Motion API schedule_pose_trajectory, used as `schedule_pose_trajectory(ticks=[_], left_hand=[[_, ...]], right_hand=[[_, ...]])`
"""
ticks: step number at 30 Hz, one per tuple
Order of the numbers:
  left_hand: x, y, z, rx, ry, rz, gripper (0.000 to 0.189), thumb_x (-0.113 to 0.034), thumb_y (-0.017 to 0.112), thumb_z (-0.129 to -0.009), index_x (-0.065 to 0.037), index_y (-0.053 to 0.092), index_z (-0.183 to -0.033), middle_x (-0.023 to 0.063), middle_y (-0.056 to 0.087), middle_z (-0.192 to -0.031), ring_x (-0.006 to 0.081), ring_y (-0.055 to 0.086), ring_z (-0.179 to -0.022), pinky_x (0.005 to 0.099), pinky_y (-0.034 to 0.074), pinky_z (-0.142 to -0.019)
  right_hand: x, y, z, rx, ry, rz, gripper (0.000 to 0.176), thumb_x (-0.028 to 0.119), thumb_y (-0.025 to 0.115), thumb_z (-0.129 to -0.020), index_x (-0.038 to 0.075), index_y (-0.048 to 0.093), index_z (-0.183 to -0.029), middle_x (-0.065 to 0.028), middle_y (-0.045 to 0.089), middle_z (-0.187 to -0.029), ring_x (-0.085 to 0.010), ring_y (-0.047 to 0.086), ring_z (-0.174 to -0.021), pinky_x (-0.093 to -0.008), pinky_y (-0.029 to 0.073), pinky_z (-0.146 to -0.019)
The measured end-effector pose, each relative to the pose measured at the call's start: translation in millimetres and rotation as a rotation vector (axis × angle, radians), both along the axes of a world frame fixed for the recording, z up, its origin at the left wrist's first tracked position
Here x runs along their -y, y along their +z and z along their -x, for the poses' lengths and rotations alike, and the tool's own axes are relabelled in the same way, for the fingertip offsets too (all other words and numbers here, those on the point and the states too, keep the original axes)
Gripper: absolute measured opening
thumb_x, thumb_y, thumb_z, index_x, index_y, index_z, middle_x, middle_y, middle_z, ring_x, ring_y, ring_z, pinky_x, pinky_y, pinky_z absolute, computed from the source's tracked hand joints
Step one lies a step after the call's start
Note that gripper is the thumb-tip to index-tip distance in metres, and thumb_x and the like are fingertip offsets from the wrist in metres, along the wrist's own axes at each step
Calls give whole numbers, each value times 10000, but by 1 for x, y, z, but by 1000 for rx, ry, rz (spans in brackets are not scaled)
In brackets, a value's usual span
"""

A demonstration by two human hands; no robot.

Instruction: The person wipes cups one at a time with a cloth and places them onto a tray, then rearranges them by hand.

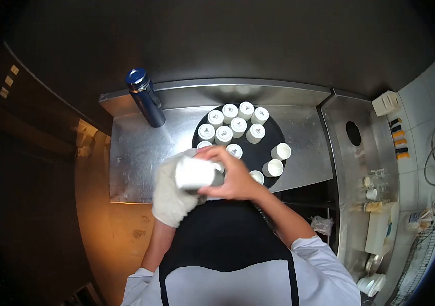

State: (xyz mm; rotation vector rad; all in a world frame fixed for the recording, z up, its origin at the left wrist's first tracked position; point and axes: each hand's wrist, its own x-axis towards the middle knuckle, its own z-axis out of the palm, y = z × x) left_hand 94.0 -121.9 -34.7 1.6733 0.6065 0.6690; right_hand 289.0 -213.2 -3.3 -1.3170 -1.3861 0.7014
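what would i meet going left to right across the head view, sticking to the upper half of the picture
small pale wall plates → blue flask → round black tray with white cups → dark round hole → orange and black handles

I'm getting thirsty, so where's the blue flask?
In the head view, the blue flask stands on the steel counter, near its back ledge, left of the black tray.

Single head-worn view from above the chest, facing forward and down over the nearby metal counter (299, 168).
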Motion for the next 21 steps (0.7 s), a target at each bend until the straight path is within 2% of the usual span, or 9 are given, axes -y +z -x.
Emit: schedule_pose_trajectory(ticks=[4, 7, 8, 11, 12, 13, 16, 18, 21], left_hand=[[4, 9, 2, -56, -5, 34, 489, -117, 740, -882, -33, 520, -1310, 97, 629, -1200, 192, 640, -1108, 336, 541, -957], [-1, 24, 11, 68, 23, 23, 536, -52, 769, -848, -29, 504, -1313, 107, 643, -1165, 193, 656, -1049, 341, 556, -918], [-4, 27, 14, 126, 20, -7, 556, -52, 781, -840, -25, 499, -1318, 112, 647, -1154, 195, 661, -1030, 344, 563, -904], [2, 50, 19, 243, 182, 75, 614, -43, 824, -804, 1, 486, -1315, 130, 660, -1133, 211, 673, -999, 351, 581, -851], [-2, 59, 22, 426, 260, 656, 676, -42, 860, -773, 19, 472, -1322, 142, 656, -1135, 223, 671, -1020, 352, 590, -831], [-6, 59, 26, 278, 310, 110, 663, -26, 849, -779, 9, 476, -1326, 148, 653, -1134, 235, 669, -1024, 343, 588, -848], [-28, 106, 40, 320, 420, -148, 598, 3, 784, -835, -21, 484, -1352, 137, 655, -1142, 226, 669, -1029, 352, 580, -908], [-56, 110, 66, 438, 520, -112, 553, -34, 760, -861, -26, 495, -1346, 131, 657, -1145, 221, 670, -1031, 348, 577, -913], [-104, 104, 109, 638, 633, 74, 490, -90, 724, -899, -32, 512, -1338, 122, 661, -1150, 215, 670, -1033, 342, 572, -920]], right_hand=[[-25, -3, 28, 301, 128, -128, 659, 265, 913, -670, 95, 547, -1190, -180, 533, -1488, -425, 476, -1404, -555, 356, -1156], [-33, 2, 30, 417, 84, -196, 644, 295, 900, -699, 93, 543, -1196, -181, 476, -1555, -398, 419, -1468, -565, 357, -1149], [-35, 0, 32, 452, 73, -171, 820, 375, 908, -720, 67, 508, -1367, -189, 426, -1595, -383, 355, -1517, -535, 335, -1191], [-41, -9, 48, 58, 100, -33, 1042, 420, 918, -725, 63, 384, -1545, -196, 364, -1630, -390, 330, -1525, -487, 302, -1234], [-46, -28, 55, -175, 171, 55, 1203, 490, 918, -728, 60, 246, -1629, -206, 325, -1653, -369, 313, -1537, -447, 286, -1247], [-50, -45, 65, -336, 231, 105, 1194, 470, 910, -746, 55, 226, -1634, -222, 326, -1651, -356, 325, -1533, -406, 284, -1242], [-53, -67, 81, -232, 484, 385, 878, 398, 878, -806, 45, 465, -1495, -206, 571, -1439, -309, 544, -1344, -389, 421, -1116], [-56, -76, 84, -33, 685, 570, 637, 326, 855, -856, 32, 602, -1361, -169, 695, -1273, -253, 651, -1187, -375, 487, -1026], [-44, -81, 80, -98, 550, 468, 405, 264, 816, -903, 44, 678, -1214, -117, 742, -1071, -190, 688, -1032, -341, 522, -908]])
